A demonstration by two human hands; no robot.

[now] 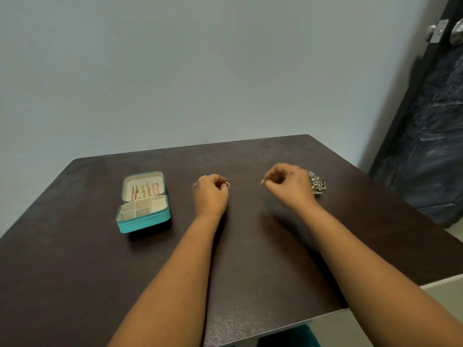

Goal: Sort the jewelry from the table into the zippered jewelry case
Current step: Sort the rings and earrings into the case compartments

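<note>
— Item in hand?
— My left hand [210, 194] pinches a gold ring [227, 185]; my right hand [288, 184] pinches another small gold piece [263, 181]. Light, hard, slippery, I judge: grip the band.
— Stock?
— Jewelry pile [317, 184] beside my right hand; teal jewelry case [144, 204] open, left.

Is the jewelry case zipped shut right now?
No, the jewelry case lies open on the table, lid up, compartments showing.

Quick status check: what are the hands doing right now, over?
Left hand pinches a gold ring. Right hand pinches a small gold piece. Jewelry case open, left of both. Loose jewelry pile beside right hand. Nothing between.
</note>
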